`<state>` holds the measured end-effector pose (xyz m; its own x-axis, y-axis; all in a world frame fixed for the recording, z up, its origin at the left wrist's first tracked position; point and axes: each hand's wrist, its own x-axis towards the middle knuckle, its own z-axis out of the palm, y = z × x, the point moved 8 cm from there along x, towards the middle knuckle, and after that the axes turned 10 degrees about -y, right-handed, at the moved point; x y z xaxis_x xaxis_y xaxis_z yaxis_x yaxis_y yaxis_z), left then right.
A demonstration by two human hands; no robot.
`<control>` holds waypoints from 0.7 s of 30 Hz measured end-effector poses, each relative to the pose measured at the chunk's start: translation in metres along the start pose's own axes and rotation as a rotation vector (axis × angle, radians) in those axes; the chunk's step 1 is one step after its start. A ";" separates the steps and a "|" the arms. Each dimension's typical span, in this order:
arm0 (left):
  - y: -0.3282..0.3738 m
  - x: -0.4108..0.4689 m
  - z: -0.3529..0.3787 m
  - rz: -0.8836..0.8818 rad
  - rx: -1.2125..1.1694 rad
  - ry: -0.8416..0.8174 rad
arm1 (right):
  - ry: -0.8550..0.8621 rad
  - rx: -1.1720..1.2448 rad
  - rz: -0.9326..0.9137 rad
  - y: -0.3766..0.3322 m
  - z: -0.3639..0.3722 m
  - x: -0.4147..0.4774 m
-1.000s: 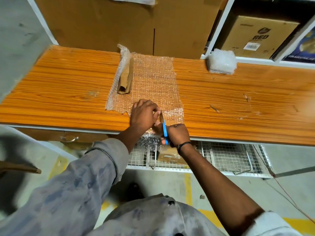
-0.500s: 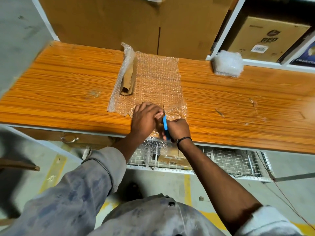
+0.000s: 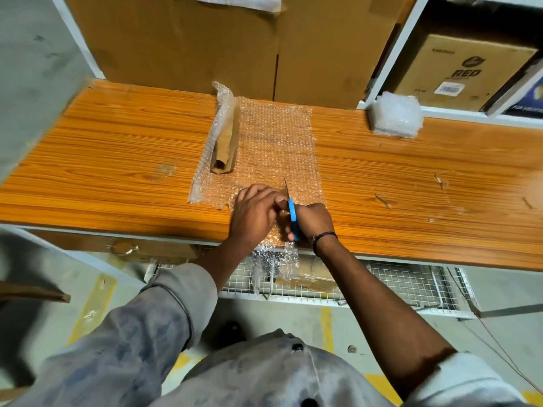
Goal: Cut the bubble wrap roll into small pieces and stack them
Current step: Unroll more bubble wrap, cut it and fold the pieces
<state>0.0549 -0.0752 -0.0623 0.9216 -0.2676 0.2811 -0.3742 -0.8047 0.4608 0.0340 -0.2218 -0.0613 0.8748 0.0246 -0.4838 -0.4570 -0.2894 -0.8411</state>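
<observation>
The bubble wrap sheet (image 3: 276, 148) lies unrolled across the middle of the orange wood-grain tabletop (image 3: 117, 160). Its near end hangs over the front edge, and its left margin curls up round a flattened brown cardboard core (image 3: 224, 145) that rests on it. The left hand (image 3: 254, 212) presses down on the near part of the sheet, knuckles up, with the fingers spread only a little and the thumb just beside the blade. The right hand (image 3: 313, 220) is wrapped round the blue handle of a cutter (image 3: 292, 214). Its thin blade points away from the person and lies on the wrap. I cannot tell if it is a knife or closed scissors. The two hands sit close together at the table's front edge, almost touching, and both forearms reach in from below. The left arm is in a grey mottled sleeve (image 3: 164, 304), while the right is bare with a black wristband (image 3: 324, 237).

A stack of cut pieces (image 3: 396, 116) sits well apart on the far right of the table, against the white shelf frame. Behind it stands a cardboard box (image 3: 467, 69) printed "RED" with a barcode label (image 3: 447, 89), the smaller print too fine to read. Large plain cartons (image 3: 205, 39) line the wall behind the table. Under the tabletop are a white wire-mesh rack (image 3: 411, 283) and a metal drawer handle (image 3: 122, 249).
</observation>
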 end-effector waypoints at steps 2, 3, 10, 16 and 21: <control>-0.003 0.001 0.002 -0.022 -0.008 -0.005 | 0.003 -0.004 0.001 0.000 0.002 0.006; -0.004 0.001 0.001 -0.033 -0.018 -0.002 | 0.008 -0.010 -0.002 -0.001 0.003 0.009; -0.009 0.002 0.003 -0.096 -0.019 -0.033 | 0.069 -0.122 0.014 -0.006 -0.005 0.028; -0.008 0.001 0.004 -0.094 -0.019 -0.024 | 0.021 0.005 0.039 -0.013 -0.002 0.036; -0.010 0.001 0.001 -0.099 -0.107 0.022 | 0.023 -0.010 0.030 -0.020 -0.001 0.044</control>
<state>0.0591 -0.0679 -0.0671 0.9526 -0.1767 0.2475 -0.2911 -0.7650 0.5744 0.0817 -0.2156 -0.0653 0.8644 -0.0065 -0.5027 -0.4813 -0.2993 -0.8239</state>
